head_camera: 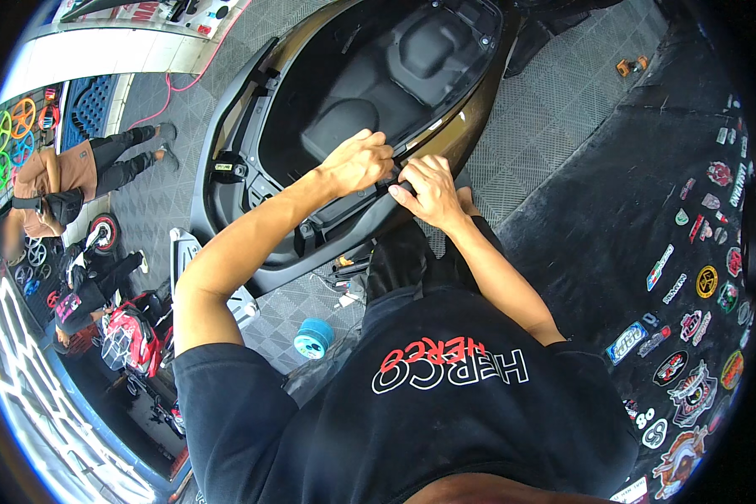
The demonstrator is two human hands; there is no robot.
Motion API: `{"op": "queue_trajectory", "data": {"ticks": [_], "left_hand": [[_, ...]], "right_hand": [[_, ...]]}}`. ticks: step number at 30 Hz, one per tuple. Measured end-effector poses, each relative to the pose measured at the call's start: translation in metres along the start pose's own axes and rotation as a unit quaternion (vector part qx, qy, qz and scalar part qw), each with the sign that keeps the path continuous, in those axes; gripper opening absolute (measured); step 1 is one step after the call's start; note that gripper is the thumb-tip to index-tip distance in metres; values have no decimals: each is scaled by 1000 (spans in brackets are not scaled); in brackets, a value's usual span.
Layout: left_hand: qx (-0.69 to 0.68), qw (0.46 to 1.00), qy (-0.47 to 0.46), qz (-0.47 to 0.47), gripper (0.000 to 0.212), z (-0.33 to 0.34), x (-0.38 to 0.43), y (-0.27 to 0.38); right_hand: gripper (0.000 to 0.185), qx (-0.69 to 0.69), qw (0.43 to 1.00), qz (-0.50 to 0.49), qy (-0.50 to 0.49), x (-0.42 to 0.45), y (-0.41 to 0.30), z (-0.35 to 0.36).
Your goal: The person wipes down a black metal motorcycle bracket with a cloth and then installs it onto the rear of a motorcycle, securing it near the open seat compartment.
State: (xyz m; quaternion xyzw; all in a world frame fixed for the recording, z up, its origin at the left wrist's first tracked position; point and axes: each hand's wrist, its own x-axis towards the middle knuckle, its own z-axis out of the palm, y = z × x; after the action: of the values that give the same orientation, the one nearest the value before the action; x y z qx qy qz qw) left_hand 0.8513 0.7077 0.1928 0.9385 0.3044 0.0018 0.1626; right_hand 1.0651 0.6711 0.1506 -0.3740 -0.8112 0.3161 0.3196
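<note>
A motor scooter with gold-brown body panels point(466, 129) stands before me, its black under-seat storage bin point(346, 120) uncovered. Over the bin's near right rim is my left hand point(359, 162), its fingers curled tightly; what lies inside them is hidden. Close beside it, my right hand point(429, 189) has its thumb and fingers around a small dark part at the edge of the body panel. The hands nearly meet, knuckles up. A dark grey trim panel point(211, 138) curves around the scooter's near end, and its inner frame shows beneath my left forearm.
A light metal rack plate point(247, 307) and a round blue container point(315, 337) are near the scooter. An orange tool point(632, 65) lies on the tiled floor at the upper right. A person point(69, 176) stands at the left; another is by a red motorcycle point(132, 337). Stickers cover the black surface at the right.
</note>
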Motion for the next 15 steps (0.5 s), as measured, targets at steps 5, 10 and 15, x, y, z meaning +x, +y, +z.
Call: {"op": "queue_trajectory", "data": {"ticks": [5,10,15], "left_hand": [[-1,1000,-1,14,13,2,-4,0],[-16,1000,-1,26,14,-6,-3,-1],[-26,1000,13,-6,14,-4,-5,2]], "right_hand": [[34,3,1000,0,1,0,1,1],[33,3,1000,-1,2,0,1,0],[33,4,1000,-2,2,1,0,-1]]}}
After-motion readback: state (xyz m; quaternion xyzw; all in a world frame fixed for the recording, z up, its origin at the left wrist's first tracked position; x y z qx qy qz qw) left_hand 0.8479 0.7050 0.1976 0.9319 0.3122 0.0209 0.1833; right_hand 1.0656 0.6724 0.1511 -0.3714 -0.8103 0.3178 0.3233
